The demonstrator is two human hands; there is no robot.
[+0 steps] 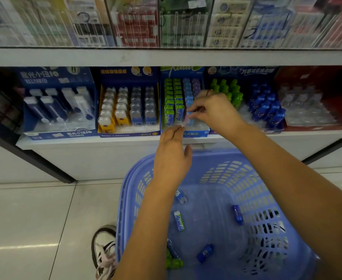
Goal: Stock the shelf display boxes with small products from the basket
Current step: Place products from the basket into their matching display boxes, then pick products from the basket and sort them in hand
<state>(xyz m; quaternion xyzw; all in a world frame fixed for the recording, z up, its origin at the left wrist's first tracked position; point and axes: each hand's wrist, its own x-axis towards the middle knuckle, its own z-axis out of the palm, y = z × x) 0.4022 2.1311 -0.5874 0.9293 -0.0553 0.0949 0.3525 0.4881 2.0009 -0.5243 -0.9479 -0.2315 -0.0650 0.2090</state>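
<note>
A blue plastic basket (222, 158) stands on the floor below the shelf, holding a few small products: a green-and-white eraser pack (179, 220), a blue bottle (237, 214) and a blue car-shaped item (205, 253). My right hand (214, 110) reaches into the middle display box (184, 134), fingers pinched on a small blue pack (190, 118) in its blue column. My left hand (173, 156) hovers at the box's front edge, fingers apart; something pale shows at its fingertips, blurred.
Display boxes line the shelf: blue pens at left (58, 110), bear-shaped items (127, 108), green and blue bottles (247, 102), a red box (311, 106) at right. A glass-fronted cabinet (166, 23) sits above. My shoe (104, 251) is left of the basket.
</note>
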